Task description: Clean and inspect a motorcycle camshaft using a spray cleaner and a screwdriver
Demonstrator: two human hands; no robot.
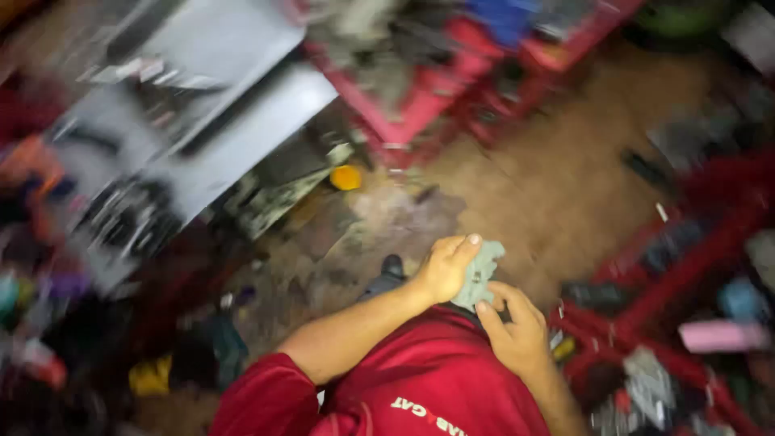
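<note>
The picture is motion-blurred. Both my hands meet in front of my red shirt, on a crumpled grey-green rag [479, 273]. My left hand [446, 268] grips the rag's left side with the thumb on top. Against the rag's lower right edge, my right hand [517, 329] pinches it with the fingertips. Below them I see my dark shoe [391, 269] on the brown dirt floor.
A red tool trolley [420, 105] full of dark parts stands ahead. A white cabinet or machine body [218, 105] is at the upper left, with a small yellow round object [345, 178] at its foot. Red shelving [678, 323] with cluttered items fills the right; more clutter lies along the left.
</note>
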